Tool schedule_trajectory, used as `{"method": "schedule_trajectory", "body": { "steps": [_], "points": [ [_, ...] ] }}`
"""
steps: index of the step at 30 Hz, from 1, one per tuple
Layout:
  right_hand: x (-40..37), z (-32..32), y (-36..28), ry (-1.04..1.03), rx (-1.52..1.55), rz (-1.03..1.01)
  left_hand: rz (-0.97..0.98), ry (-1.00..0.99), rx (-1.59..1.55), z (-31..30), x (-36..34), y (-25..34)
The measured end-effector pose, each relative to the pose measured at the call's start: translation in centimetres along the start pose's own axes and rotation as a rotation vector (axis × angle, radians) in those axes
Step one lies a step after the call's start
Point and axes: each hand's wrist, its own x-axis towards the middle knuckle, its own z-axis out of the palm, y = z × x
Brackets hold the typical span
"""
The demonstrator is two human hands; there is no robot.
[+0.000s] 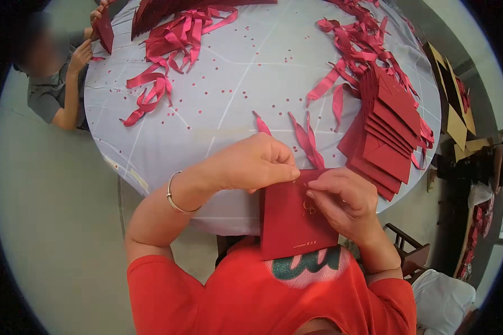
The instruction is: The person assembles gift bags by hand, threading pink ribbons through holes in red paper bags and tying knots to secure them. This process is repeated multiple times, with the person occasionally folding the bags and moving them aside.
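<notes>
A dark red paper gift bag with gold print leans against my front at the table edge. My left hand, wearing a silver bangle, is closed in a pinch at the bag's top edge. In front of the bag's upper face, my right hand is closed too, thumb and forefinger close together; whatever is between them is too small to make out. A pink ribbon lies just beyond the bag's top edge, and another ribbon end shows behind my left hand.
To the right, a fanned stack of red bags lies beside tangled ribbons. More ribbons and small red paper dots are scattered over the white-covered table. At the far left, another person holds a red bag. Cardboard boxes stand right.
</notes>
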Motion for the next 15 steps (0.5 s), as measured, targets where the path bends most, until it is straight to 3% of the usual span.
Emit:
{"method": "schedule_trajectory", "body": {
  "steps": [15],
  "points": [
    [0.8,0.9,-1.2,-0.022,-0.102,-0.061,0.052,-0.038,-0.025,0.1,-0.2,-0.1]
  ]
}}
